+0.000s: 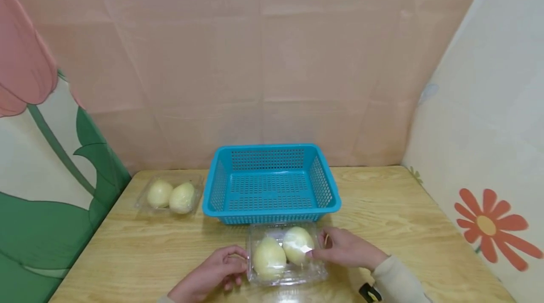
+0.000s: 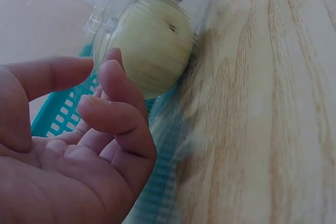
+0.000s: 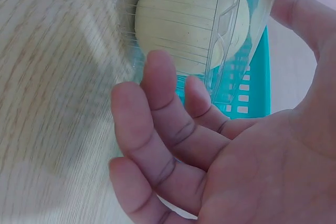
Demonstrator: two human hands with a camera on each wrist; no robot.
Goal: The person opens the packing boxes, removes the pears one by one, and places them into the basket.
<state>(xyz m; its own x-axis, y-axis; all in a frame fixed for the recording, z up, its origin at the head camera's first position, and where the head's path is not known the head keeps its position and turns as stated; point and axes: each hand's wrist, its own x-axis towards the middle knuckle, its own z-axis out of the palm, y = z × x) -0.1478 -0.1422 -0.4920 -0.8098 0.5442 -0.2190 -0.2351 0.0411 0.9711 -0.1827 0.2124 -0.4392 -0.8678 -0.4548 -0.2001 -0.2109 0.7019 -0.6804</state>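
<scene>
A clear plastic clamshell box (image 1: 293,274) with two round, pale yellow fruits, which look like pears, stands in front of the blue basket (image 1: 272,213). On its right side my right hand (image 1: 346,248) grips the box's edge, the thumb over the lid. The right wrist view shows that thumb at the rim and bent fingers (image 3: 160,74) beside the wall. My left hand (image 1: 216,270) is at the box's left side with loosely bent fingers. In the left wrist view those fingers (image 2: 123,85) hold nothing; whether they touch the box cannot be told.
A second clear box with two pale yellow fruits (image 1: 182,197) sits left of the basket. The wooden table (image 1: 382,208) meets a pink backdrop behind and printed flower sheets at both sides. A dark object (image 1: 369,292) shows by the right sleeve.
</scene>
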